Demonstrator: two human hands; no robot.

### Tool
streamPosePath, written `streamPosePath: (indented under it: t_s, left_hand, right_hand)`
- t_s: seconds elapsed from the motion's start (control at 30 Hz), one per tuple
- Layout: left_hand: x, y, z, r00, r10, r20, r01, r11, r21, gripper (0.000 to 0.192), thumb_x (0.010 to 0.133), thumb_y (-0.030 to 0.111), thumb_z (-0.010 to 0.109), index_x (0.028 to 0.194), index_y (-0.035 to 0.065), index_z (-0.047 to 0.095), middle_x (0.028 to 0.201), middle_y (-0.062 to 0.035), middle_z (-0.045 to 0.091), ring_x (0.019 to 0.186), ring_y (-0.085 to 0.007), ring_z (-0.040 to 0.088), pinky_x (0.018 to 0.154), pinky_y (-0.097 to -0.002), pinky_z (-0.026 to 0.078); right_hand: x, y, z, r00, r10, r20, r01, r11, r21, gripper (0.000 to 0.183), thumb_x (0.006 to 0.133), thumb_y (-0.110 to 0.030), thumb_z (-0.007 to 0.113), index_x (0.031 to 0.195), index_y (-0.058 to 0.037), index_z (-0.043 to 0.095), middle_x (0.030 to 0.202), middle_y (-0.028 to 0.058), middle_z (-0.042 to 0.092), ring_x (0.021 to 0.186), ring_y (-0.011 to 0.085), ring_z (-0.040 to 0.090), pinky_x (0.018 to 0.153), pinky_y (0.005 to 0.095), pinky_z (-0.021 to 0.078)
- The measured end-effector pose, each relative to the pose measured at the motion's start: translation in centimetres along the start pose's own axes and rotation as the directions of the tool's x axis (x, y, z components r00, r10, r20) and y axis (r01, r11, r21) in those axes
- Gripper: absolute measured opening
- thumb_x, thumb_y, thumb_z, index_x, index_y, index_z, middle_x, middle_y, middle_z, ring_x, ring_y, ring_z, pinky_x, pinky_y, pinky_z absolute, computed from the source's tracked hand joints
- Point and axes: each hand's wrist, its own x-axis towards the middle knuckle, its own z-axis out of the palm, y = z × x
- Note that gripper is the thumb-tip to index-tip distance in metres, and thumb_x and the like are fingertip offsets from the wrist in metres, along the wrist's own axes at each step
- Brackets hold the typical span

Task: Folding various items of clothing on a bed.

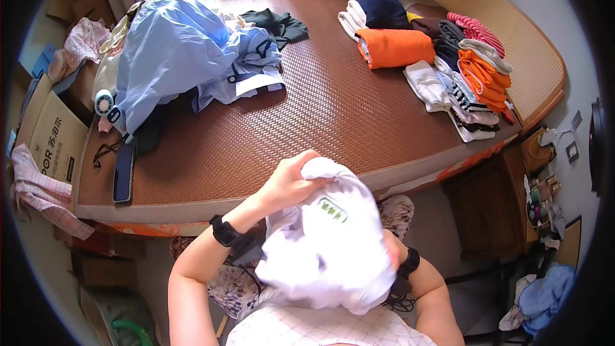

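Note:
A white garment (331, 250) with a small green print hangs bunched in front of my body, above my lap. My left hand (298, 180) pinches its upper edge between thumb and fingers. At its lower right side, my right hand (391, 250) grips the cloth; that hand is blurred and partly hidden by the fabric. Just beyond the garment is the bed with a brown woven mat (307, 120). Both wrists wear black bands.
Rumpled clothes, with a light blue garment (173, 53) on top, are heaped at the bed's left. Folded clothes (471, 86) and an orange roll (396, 48) sit at the right. A smartphone (124, 173) lies near the front-left edge. A wooden cabinet (485, 206) stands at right.

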Motion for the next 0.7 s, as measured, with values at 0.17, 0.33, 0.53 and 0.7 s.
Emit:
streamPosePath:
  t_s: [0.17,0.33,0.53,0.7]
  left_hand:
    - [-1.5,3.3,-2.3,0.939,0.279,-0.203,-0.268,0.96,0.082,0.016,0.086,0.015,0.072,0.089,-0.0007,0.068,0.086,-0.009,0.065,0.077,-0.0183,0.062,0.068,-0.0298,0.05]
    - [-3.7,7.2,-0.8,0.977,0.076,0.2,-0.072,0.997,-0.03,0.039,0.092,0.032,0.067,0.107,-0.0041,0.066,0.088,-0.013,0.069,0.08,-0.0175,0.065,0.069,-0.028,0.05]
    - [-5.6,8.3,-3.4,0.976,0.202,0.078,-0.212,0.966,0.145,0.03,0.076,0.006,0.073,0.104,-0.0024,0.068,0.087,-0.0121,0.071,0.074,-0.0163,0.067,0.069,-0.0292,0.052]
    - [-8.0,8.9,-11.9,0.777,0.265,-0.571,-0.417,0.896,-0.153,0.039,0.088,0.024,0.066,0.117,-0.0009,0.058,0.118,-0.0105,0.055,0.107,-0.0169,0.054,0.091,-0.0297,0.044]
  right_hand:
    - [-1.4,-1.9,2.7,0.885,-0.276,-0.375,0.3,0.954,0.006,0.089,0.078,-0.051,0.071,0.144,-0.0017,0.038,0.143,0.0132,0.047,0.128,0.0227,0.048,0.107,0.0386,0.0407]
    - [0.2,-0.7,2.0,0.805,-0.383,-0.453,0.396,0.915,-0.07,0.092,0.085,-0.068,0.058,0.148,-0.0047,0.033,0.147,0.0139,0.043,0.129,0.0235,0.047,0.109,0.0404,0.0398]
    - [-1.8,-2.6,0.4,0.645,-0.446,-0.621,0.383,0.891,-0.242,0.075,0.095,-0.057,0.051,0.142,-0.0005,0.041,0.137,0.0163,0.053,0.12,0.0288,0.056,0.104,0.0422,0.0447]
    - [-4.5,-10.7,-0.3,0.317,-0.763,-0.563,0.732,0.575,-0.366,0.056,0.102,-0.044,0.045,0.136,-0.0005,0.048,0.133,0.0128,0.057,0.117,0.0227,0.058,0.1,0.0354,0.047]
